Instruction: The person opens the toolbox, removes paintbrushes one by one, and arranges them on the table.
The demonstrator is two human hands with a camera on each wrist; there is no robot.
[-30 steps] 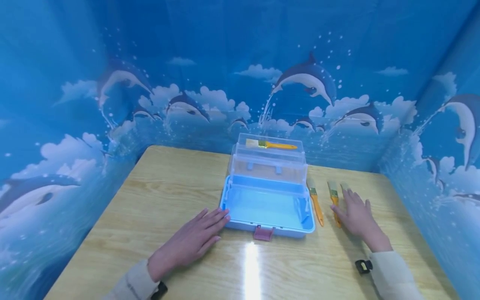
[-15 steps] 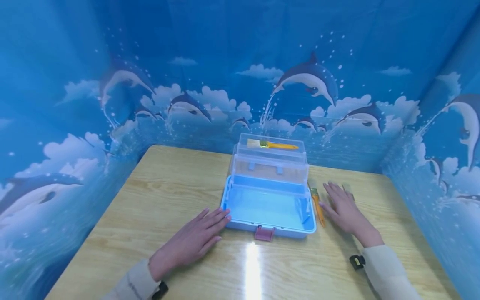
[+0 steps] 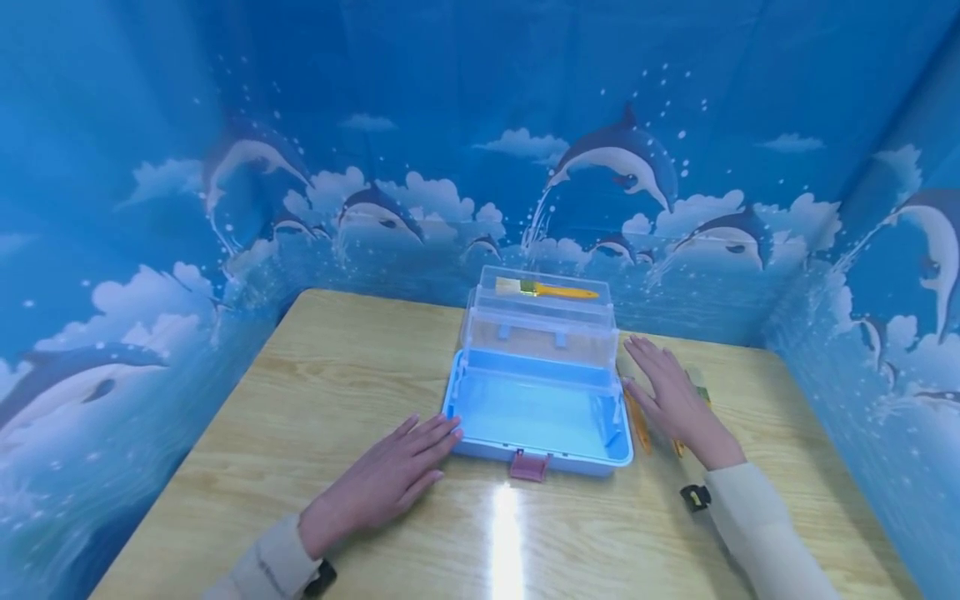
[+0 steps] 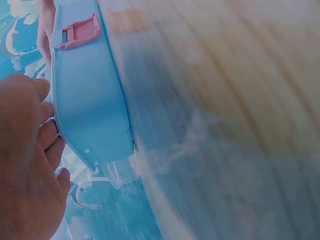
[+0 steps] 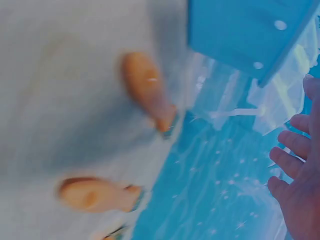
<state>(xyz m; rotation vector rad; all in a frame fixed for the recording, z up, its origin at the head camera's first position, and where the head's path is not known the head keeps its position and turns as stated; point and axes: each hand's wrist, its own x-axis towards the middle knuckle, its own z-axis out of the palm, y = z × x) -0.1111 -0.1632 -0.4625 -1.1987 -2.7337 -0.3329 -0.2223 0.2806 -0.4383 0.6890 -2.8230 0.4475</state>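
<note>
A light blue plastic box stands on the table with its clear lid raised. My left hand lies with extended fingers at its front left corner, fingertips on the rim. To the right of the box, my right hand hovers with spread fingers over paintbrushes, holding nothing. One paintbrush lies right beside the box; part of it and the others are hidden under that hand. In the right wrist view, orange paintbrush handles lie below the right hand. Another paintbrush rests across the lid.
A pink latch hangs at the box's front. The wooden table ends at a dolphin-printed blue curtain behind and at both sides. Wrist cameras sit on the wrists.
My right hand has moved left, from the rightmost paintbrush across the middle one to the one beside the box. The left hand stays at the box's corner.
</note>
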